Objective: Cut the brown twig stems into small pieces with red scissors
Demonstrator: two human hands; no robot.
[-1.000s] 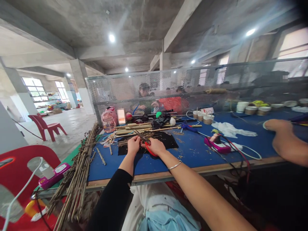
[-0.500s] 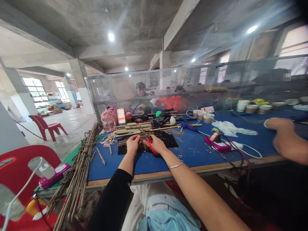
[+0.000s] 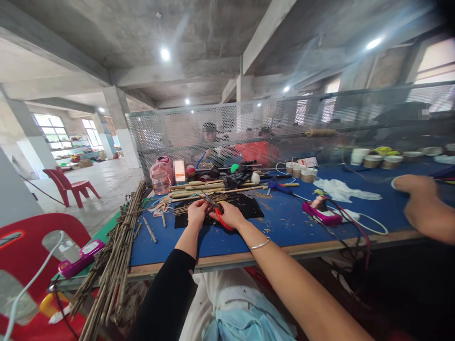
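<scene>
Red-handled scissors (image 3: 223,219) are in my right hand (image 3: 231,215), their blades pointing up and left over the fingertips of my left hand. My left hand (image 3: 196,211) is closed in a pinch beside the blades; what it grips is too small to make out. Under both hands lies a black mat (image 3: 249,204) strewn with thin brown twigs (image 3: 182,209) and clippings. Short cut stick pieces (image 3: 150,230) rest on the blue table to the left of the mat.
A long bundle of dry stems (image 3: 115,265) hangs over the table's left edge. Behind the mat are bamboo sticks (image 3: 192,188), a pink bottle (image 3: 161,176) and a blue glue gun (image 3: 280,187). A purple power strip (image 3: 322,214) with cables lies right, near another person's arm (image 3: 426,208).
The scissors have swung left, bringing the blades closer to my left fingertips. My right hand has turned slightly with them; my left hand has barely moved.
</scene>
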